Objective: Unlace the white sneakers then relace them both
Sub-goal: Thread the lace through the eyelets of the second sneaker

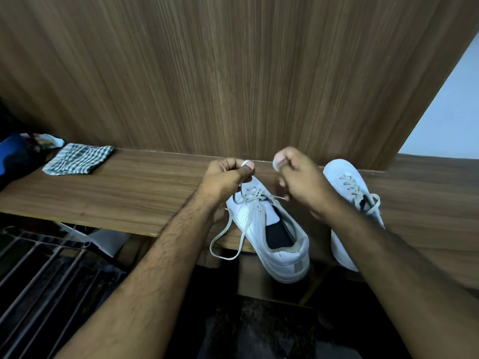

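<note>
Two white sneakers stand on a wooden shelf (134,193), heels toward me. The left sneaker (272,237) sits under my hands, its heel hanging over the shelf's front edge. Its grey-white lace (228,237) is partly loosened and a long loop droops past the edge. My left hand (228,177) is closed on one end of that lace above the toe. My right hand (298,180) pinches the other end just to the right. The right sneaker (347,187) lies farther right, still laced, half hidden by my right forearm.
A folded checked cloth (77,159) lies on the shelf at the left, next to a blue bundle (13,154). A wood panel (233,73) rises directly behind the shelf. A metal rack (44,268) stands below left.
</note>
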Motion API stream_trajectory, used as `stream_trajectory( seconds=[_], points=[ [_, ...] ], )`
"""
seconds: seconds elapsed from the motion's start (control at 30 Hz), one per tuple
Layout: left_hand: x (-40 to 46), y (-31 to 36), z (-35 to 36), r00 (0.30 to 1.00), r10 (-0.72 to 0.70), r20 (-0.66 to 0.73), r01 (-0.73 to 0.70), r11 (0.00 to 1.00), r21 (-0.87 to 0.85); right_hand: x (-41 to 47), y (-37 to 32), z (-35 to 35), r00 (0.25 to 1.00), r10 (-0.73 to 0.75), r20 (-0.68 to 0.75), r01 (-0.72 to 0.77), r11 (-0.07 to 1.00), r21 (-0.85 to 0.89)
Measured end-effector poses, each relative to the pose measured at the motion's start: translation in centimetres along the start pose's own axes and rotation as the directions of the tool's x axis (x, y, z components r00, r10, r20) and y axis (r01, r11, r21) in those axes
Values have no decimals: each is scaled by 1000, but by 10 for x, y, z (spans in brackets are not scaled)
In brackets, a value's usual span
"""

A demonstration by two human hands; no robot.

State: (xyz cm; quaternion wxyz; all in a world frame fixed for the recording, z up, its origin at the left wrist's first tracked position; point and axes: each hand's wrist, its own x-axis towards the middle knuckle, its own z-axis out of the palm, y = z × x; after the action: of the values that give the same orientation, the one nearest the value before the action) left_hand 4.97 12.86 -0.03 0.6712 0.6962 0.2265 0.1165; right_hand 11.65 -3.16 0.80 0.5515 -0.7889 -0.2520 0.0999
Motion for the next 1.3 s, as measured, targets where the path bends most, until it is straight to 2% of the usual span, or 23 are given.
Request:
stream_trajectory(
  seconds=[0.03,0.07,0.1,0.17,0.2,0.27,0.33,0.4,0.43,0.47,0.5,0.53,0.6,0.67,0.73,0.8,0.9,0.97,1.03,1.07,1.1,1.17,1.3],
  points=[
    [-1,0,0,1000,-8,-1,8,1000,-9,0,7,-2,996,-58,65,78,921,-382],
    [0,0,0,1000,-12,-4,12,1000,-12,2,11,-2,988,-53,146,133,776,-617],
    [0,0,0,1000,-14,-5,14,1000,-14,1,12,-1,980,13,198,131,707,-695],
    [0,1,0,1000,-13,-9,13,1000,-9,2,14,0,977,124,175,32,722,-691],
    [0,1,-1,1000,-14,-12,14,1000,-5,4,16,1,984,93,149,31,743,-669],
    [0,2,-2,1000,-21,-15,21,1000,-12,6,14,3,995,-15,97,61,868,-492],
    [0,2,-3,999,-36,-12,36,999,-34,2,4,3,999,-42,13,43,999,-26],
    [0,2,-2,998,-66,-9,65,996,-66,3,-9,-2,999,21,27,-31,901,433],
    [0,1,-2,996,-85,-17,83,993,-79,1,-12,-4,997,49,59,-73,853,517],
    [1,1,-1,994,-107,-31,103,991,-90,0,-12,-6,995,61,74,-89,872,482],
    [0,0,-1,991,-128,-49,123,988,-95,0,-8,-7,997,29,70,-48,958,283],
    [0,0,0,987,-143,-67,137,987,-86,1,0,-9,996,-40,80,45,996,-72],
    [-1,-1,1,984,-141,-105,142,990,2,3,13,-9,976,-20,217,150,787,-598],
    [-3,-2,1,985,-109,-136,125,985,118,3,18,-6,939,155,306,123,680,-722],
    [-6,-1,1,990,-108,-96,124,974,190,4,17,-4,944,181,275,81,680,-728],
    [-11,0,3,988,-151,0,146,956,256,8,17,-7,981,88,171,39,780,-625],
    [-14,-4,7,976,-204,72,163,913,375,6,9,-6,1000,0,20,3,991,-131],
    [-16,-6,10,967,-241,79,188,890,416,4,2,-5,999,55,3,-54,977,208],
    [-17,-6,8,960,-268,86,197,857,476,2,-1,-4,986,151,72,-167,924,344],
    [-19,-7,7,956,-276,98,192,843,502,2,3,-4,984,150,91,-168,959,229],
    [-21,-7,7,953,-282,112,184,831,525,5,10,-6,990,93,102,-91,995,-27],
    [-23,-10,7,949,-287,132,162,801,577,8,24,-5,984,-1,180,93,860,-502],
    [-19,-16,9,958,-257,128,133,791,597,9,24,0,957,88,277,119,752,-648]
  ],
)
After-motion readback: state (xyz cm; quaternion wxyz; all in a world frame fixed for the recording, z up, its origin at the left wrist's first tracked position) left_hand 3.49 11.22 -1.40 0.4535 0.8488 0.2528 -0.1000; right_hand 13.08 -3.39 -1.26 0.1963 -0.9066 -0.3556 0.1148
